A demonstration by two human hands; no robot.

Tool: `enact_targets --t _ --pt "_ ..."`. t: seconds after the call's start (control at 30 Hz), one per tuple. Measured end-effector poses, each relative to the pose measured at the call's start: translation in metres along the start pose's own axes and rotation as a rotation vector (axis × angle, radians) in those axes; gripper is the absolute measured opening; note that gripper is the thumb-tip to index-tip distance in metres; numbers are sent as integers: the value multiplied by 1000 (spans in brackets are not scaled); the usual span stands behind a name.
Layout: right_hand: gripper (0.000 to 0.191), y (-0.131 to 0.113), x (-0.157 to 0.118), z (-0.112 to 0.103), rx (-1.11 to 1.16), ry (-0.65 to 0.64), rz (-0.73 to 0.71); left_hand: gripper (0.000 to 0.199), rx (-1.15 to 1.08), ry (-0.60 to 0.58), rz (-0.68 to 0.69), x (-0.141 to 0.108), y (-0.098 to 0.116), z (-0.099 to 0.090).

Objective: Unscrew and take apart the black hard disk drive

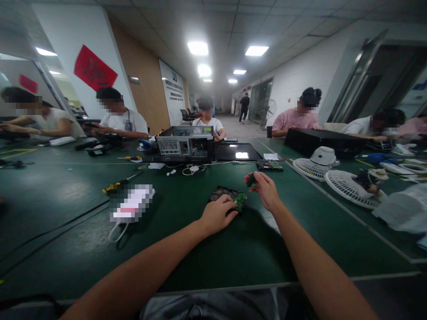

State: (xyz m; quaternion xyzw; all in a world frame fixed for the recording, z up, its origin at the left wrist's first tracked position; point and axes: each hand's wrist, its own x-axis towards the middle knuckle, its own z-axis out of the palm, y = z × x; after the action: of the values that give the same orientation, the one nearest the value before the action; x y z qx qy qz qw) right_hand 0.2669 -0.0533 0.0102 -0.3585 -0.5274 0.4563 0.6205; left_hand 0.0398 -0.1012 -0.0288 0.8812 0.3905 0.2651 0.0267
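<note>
A hard drive [220, 192] with a black casing and a green circuit board lies on the green table in front of me. My left hand [218, 214] grips its near side, fingers lying over the board and thumb along the edge. My right hand [265, 189] is closed around the dark handle of a screwdriver [251, 179]. Its thin shaft points down at the right end of the board; whether the tip sits in a screw is too small to tell.
An open computer case [187, 144] and a flat black screen [237, 152] stand ahead, near another hard drive [269, 166]. A yellow-black screwdriver [116, 186] and a blurred white object [133, 205] lie left. Fan parts [353, 189] lie right. Several people sit around.
</note>
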Motion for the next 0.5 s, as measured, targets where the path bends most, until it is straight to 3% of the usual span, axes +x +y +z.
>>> enact_targets --t 0.27,0.5 --pt "45 4 2 -1 65 7 27 24 -14 15 3 0 -1 1" --pt "41 0 2 -1 -31 16 -5 24 -10 15 -1 -1 -1 1"
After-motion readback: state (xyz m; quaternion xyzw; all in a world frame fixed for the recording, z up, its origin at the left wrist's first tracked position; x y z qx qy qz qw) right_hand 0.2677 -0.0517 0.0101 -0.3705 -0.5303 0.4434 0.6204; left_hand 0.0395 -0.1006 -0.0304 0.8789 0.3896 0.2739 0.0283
